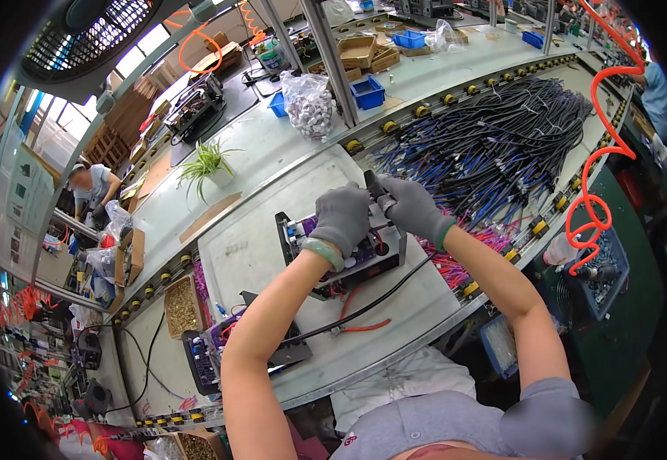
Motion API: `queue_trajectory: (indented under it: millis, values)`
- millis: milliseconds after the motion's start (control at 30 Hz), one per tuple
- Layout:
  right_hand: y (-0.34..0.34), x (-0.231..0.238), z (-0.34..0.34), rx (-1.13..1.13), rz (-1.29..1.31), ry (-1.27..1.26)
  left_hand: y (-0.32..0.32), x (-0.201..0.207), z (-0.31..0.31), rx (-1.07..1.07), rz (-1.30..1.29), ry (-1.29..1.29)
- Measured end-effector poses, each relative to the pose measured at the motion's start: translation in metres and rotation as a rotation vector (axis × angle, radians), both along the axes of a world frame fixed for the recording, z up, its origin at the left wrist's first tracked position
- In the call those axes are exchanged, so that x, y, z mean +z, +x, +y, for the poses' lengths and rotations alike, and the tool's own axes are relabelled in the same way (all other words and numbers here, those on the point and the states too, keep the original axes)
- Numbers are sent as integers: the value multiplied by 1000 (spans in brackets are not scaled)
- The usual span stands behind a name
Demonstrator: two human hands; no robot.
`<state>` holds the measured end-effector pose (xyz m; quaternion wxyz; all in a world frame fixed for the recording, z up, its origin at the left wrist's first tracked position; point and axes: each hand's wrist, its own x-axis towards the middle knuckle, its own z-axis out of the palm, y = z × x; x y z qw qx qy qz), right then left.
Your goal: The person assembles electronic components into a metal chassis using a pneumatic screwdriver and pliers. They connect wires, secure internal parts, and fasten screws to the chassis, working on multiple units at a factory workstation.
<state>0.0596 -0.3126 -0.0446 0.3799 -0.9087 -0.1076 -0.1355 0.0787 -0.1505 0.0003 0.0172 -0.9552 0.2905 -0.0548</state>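
An open black device housing (pixel 379 264) with purple circuit boards lies on a pale board (pixel 233 244) in front of me. My left hand (pixel 342 218), in a grey glove, is over the housing with its fingers bent together; what they hold, if anything, is hidden. Close beside it, my right hand (pixel 419 208), also gloved in grey, is closed around a dark hand tool (pixel 373 183) whose blunt end sticks up past the fingers. The tool's lower end is hidden, so its kind does not show. A black cable (pixel 364 310) and a red tube (pixel 368 326) lie at the housing's near side.
Bundles of black cables with blue ends (pixel 494 146) spread to the right, with pink wires (pixel 456 268) nearer. Another opened unit (pixel 204 360) sits to the left near a box of small parts (pixel 183 307). An orange coiled hose (pixel 598 218) hangs at right. A co-worker (pixel 97 188) is far left.
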Motion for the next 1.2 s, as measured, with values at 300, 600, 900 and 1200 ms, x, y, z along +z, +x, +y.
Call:
queue_trajectory:
  millis: [300, 600, 900, 1200]
  values:
    - [-7, 4, 8, -46, 18, 22, 3, -23, 7, -225, -252, -174]
    - [-3, 5, 4, -11, 58, 70, -6, -4, -5, 73, -77, -95]
    - [-15, 6, 8, -16, 30, 56, -17, -12, 0, 78, -90, -150]
    - [0, -9, 3, 98, -68, 162, -3, -17, 8, 30, -36, -315]
